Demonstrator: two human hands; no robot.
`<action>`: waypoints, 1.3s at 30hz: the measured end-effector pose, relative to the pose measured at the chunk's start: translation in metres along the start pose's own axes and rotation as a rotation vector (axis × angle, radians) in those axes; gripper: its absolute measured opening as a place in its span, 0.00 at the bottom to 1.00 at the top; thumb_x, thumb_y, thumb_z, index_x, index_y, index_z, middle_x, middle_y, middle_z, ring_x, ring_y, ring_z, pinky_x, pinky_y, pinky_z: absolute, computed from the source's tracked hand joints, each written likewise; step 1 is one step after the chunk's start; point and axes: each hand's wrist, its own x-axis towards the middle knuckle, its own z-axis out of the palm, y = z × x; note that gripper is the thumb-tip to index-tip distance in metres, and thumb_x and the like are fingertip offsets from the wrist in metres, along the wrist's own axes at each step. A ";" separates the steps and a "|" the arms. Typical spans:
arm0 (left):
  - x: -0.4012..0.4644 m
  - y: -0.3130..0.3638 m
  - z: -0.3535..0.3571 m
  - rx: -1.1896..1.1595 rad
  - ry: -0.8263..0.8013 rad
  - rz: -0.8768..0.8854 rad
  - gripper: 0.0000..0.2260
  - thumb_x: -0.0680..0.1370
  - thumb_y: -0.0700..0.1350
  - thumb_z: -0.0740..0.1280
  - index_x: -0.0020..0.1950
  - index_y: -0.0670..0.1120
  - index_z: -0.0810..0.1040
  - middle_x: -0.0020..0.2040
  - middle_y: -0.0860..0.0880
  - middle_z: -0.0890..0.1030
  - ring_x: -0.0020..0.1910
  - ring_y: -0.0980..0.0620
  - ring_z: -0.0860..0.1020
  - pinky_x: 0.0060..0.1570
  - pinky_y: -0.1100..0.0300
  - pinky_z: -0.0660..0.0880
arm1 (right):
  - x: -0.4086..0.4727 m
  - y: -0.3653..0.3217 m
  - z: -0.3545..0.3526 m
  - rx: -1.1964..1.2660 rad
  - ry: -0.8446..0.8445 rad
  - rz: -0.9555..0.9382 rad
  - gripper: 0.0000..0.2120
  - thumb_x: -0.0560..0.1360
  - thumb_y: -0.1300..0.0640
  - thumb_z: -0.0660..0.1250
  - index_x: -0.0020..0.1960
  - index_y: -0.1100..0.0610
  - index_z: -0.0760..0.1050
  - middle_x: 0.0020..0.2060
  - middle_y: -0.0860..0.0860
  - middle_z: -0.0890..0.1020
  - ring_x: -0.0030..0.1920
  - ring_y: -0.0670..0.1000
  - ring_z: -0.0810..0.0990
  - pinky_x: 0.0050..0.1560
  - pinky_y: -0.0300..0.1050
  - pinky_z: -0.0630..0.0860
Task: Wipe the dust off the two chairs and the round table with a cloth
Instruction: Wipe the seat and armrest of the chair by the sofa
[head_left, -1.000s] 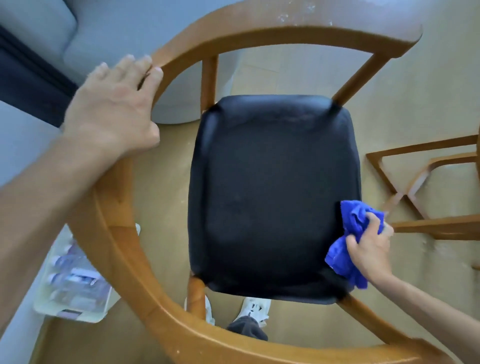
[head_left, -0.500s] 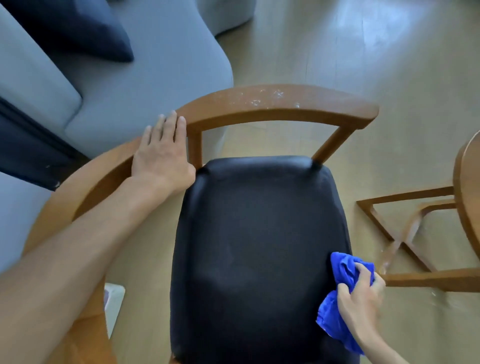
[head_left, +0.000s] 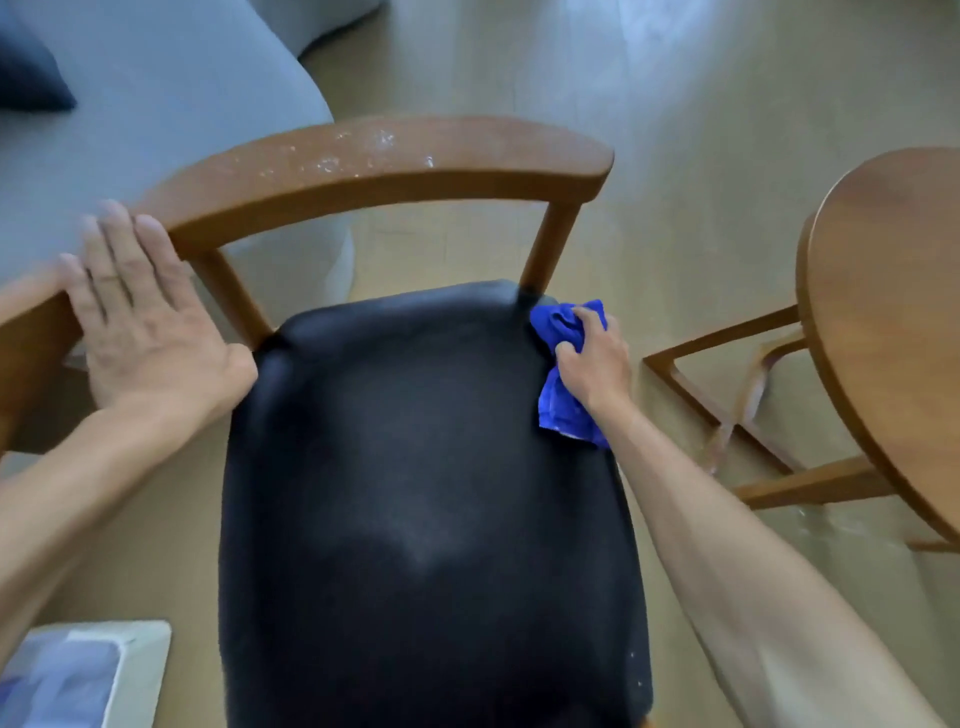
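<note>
A wooden chair with a black padded seat (head_left: 426, 493) fills the middle of the view. Its curved backrest rail (head_left: 395, 166) carries white dust specks. My right hand (head_left: 592, 364) is shut on a blue cloth (head_left: 563, 410) and presses it against the seat's far right corner, beside the rail's right post. My left hand (head_left: 145, 332) lies flat, fingers spread, on the left end of the curved rail. The round wooden table (head_left: 893, 322) stands at the right, its top partly cut off by the frame edge.
A grey sofa (head_left: 130, 104) with a dark cushion (head_left: 28, 78) sits behind the chair at the upper left. The table's wooden base frame (head_left: 727, 405) rests on the light wood floor at the right. A pale tray (head_left: 78, 675) lies at the bottom left.
My right hand has slid the blue cloth along the seat's right edge from the near side to the far right corner. The view has tilted up, and my left hand now lies flatter on the rail.
</note>
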 end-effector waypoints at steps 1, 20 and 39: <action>-0.002 0.000 -0.001 -0.018 0.015 0.002 0.47 0.70 0.41 0.70 0.77 0.36 0.40 0.78 0.36 0.42 0.77 0.39 0.41 0.75 0.44 0.42 | -0.002 0.003 0.000 -0.022 -0.005 -0.015 0.24 0.75 0.58 0.60 0.71 0.50 0.66 0.68 0.53 0.67 0.64 0.59 0.69 0.62 0.51 0.69; -0.151 0.086 0.113 0.004 -0.675 0.252 0.59 0.62 0.76 0.65 0.72 0.55 0.26 0.72 0.39 0.24 0.72 0.33 0.29 0.63 0.27 0.56 | -0.079 0.041 0.008 -0.057 0.130 -0.102 0.22 0.75 0.64 0.66 0.68 0.54 0.72 0.69 0.58 0.67 0.63 0.62 0.69 0.65 0.53 0.68; -0.146 0.088 0.105 0.045 -0.765 0.251 0.57 0.65 0.75 0.64 0.69 0.55 0.23 0.71 0.40 0.22 0.71 0.34 0.27 0.65 0.28 0.56 | -0.189 0.146 -0.039 -0.199 -0.203 -0.616 0.21 0.70 0.63 0.63 0.62 0.53 0.73 0.68 0.53 0.65 0.66 0.53 0.70 0.63 0.47 0.71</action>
